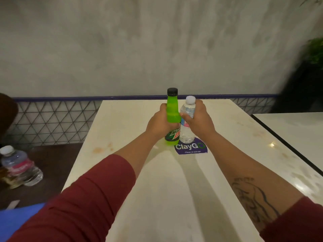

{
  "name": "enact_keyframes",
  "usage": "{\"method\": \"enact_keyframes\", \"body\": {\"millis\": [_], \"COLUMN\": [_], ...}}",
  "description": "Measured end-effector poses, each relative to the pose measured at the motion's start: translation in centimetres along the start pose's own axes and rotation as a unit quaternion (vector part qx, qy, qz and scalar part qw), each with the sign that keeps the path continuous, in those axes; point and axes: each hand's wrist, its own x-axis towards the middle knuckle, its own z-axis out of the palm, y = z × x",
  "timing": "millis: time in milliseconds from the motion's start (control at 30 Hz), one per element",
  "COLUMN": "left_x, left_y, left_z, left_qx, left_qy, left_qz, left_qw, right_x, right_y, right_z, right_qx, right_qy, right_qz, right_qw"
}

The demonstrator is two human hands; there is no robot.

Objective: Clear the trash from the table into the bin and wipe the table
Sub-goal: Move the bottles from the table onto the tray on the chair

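A green soda bottle (172,109) with a black cap stands upright in the middle of the pale marble table (132,172). My left hand (160,122) grips its body. Right beside it, touching, stands a clear water bottle (187,132) with a white cap, and my right hand (197,117) grips its upper half. Both bottles sit at the back edge of a purple ClayGo sticker (191,148) on the tabletop. Faint orange stains (102,149) mark the table's left side.
A second clear water bottle (19,166) with a pink label lies on a dark bench (52,163) at the left, below table height. Another pale table (297,133) stands close on the right across a narrow gap. A grey wall rises behind; a plant (314,51) is at far right.
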Motion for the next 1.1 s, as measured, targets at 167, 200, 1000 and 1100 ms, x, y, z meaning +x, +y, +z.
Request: {"method": "enact_keyframes", "body": {"millis": [167, 200, 1000, 1100], "left_x": [-2.8, -3.4, -13.8, -14.1], "left_y": [-3.0, -3.9, -29.2, -31.1], "left_z": [-8.9, -10.8, -29.0, -28.1], "left_qx": [-0.026, -0.026, 0.029, 0.038], "left_qy": [0.029, 0.036, 0.080, 0.078], "left_qz": [-0.005, -0.005, -0.135, -0.152], "left_qw": [0.999, 0.999, 0.987, 0.985], "right_x": [-0.7, -0.9, -11.6, -12.7], "right_y": [-7.9, -9.6, -26.2, -25.6], "right_z": [3.5, 4.6, 32.4, 34.4], "right_qx": [-0.010, -0.006, 0.076, 0.067], "right_qy": [-0.027, -0.034, -0.156, -0.163], "right_qz": [-0.067, -0.074, -0.009, 0.012], "right_qw": [0.997, 0.997, 0.985, 0.984]}}
